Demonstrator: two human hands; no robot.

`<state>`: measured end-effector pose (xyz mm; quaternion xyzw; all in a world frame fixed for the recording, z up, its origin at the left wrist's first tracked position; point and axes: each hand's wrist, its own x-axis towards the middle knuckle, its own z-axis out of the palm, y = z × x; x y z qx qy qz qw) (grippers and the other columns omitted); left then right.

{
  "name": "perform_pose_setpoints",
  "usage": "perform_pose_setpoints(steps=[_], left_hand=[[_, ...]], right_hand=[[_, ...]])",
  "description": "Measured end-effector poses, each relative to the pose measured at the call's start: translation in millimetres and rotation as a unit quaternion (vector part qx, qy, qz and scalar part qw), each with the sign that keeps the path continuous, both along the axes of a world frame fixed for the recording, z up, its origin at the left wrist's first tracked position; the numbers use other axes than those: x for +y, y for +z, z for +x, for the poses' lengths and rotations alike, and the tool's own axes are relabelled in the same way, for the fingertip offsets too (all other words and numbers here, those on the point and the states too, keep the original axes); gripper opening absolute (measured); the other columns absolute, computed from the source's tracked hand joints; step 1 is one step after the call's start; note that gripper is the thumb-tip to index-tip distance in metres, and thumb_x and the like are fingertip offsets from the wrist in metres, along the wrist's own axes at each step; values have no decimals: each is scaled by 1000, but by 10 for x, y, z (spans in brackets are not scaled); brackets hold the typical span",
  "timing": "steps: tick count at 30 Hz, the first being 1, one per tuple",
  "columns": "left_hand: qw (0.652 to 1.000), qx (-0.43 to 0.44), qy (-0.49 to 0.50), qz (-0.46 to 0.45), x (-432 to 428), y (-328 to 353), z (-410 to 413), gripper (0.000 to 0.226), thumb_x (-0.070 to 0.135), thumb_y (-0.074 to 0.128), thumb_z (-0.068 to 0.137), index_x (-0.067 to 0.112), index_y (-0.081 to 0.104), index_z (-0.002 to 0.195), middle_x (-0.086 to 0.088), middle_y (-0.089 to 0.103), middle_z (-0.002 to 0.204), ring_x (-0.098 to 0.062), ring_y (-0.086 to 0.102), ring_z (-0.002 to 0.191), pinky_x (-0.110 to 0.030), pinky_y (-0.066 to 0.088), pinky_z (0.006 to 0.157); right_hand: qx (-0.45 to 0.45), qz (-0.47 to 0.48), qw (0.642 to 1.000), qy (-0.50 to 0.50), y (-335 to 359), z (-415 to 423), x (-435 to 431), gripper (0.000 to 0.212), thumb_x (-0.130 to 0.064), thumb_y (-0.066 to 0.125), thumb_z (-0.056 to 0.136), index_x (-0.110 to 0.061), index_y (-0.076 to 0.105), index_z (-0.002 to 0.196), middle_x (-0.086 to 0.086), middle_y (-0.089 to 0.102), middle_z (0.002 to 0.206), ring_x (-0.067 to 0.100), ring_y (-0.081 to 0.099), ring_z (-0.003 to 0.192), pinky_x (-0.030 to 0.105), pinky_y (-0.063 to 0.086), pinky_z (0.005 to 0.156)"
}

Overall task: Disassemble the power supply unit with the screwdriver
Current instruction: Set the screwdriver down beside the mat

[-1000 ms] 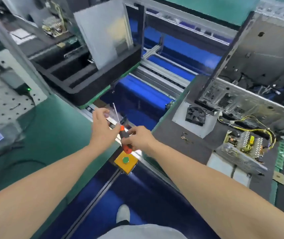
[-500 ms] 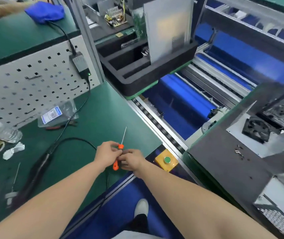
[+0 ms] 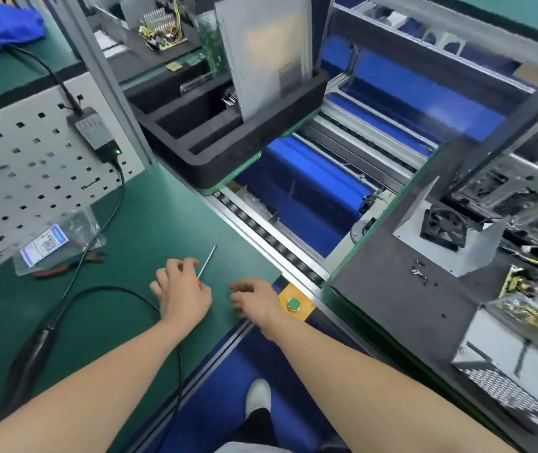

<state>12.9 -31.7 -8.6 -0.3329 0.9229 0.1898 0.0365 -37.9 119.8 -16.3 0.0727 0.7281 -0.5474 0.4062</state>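
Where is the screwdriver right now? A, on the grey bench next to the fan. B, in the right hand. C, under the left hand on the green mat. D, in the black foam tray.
C: the screwdriver has its orange handle under the curled fingers of the left hand, its thin shaft poking out over the green mat, while the right hand holds nothing.

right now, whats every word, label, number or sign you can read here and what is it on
No text here can be read.
The blue and white label on the plastic bag: a code square and print, too blurred.
The power adapter: any print too small.
The circuit board: markings too small.
The green button on its yellow box: no text shows.
The screwdriver under the left hand: no marking shows.
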Motion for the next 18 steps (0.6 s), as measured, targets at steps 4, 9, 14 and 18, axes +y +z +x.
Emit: perform_pose_setpoints(steps=[4, 9, 14, 18], left_hand=[[980, 37, -146, 129, 415, 137, -326, 22, 14, 71, 91, 20, 71, 112, -1, 61, 111, -23, 57, 107, -34, 42, 101], [939, -71, -224, 251, 1033, 137, -661, 28, 23, 79, 88, 17, 75, 116, 3, 69, 100, -14, 64, 95, -13, 43, 70], [941, -95, -211, 245, 1131, 73, -737, 46, 26, 92, 76, 16, 67, 114, -2, 67, 105, -18, 65, 98, -24, 49, 77], [941, -108, -202, 249, 1119, 40, -752, 44, 25, 96, 72, 18, 64, 101, 7, 65, 90, -8, 62, 82, -14, 45, 63]], right_hand=[[91, 74, 988, -96, 80, -146, 544, 22, -11, 60, 87, -19, 75, 101, -3, 74, 95, 6, 65, 66, 20, 56, 67], [126, 187, 967, -118, 117, -69, 1085, 15, -28, 61, 82, -29, 68, 96, -8, 68, 85, 0, 61, 62, 8, 35, 40], [66, 202, 964, -161, 1, 19, 1220, 26, -35, 75, 80, -27, 59, 100, 3, 69, 104, 14, 68, 79, 21, 48, 55], [-14, 134, 964, -229, -91, 96, 1204, 45, -41, 85, 77, -20, 52, 99, 10, 67, 105, 23, 70, 77, 37, 63, 64]])
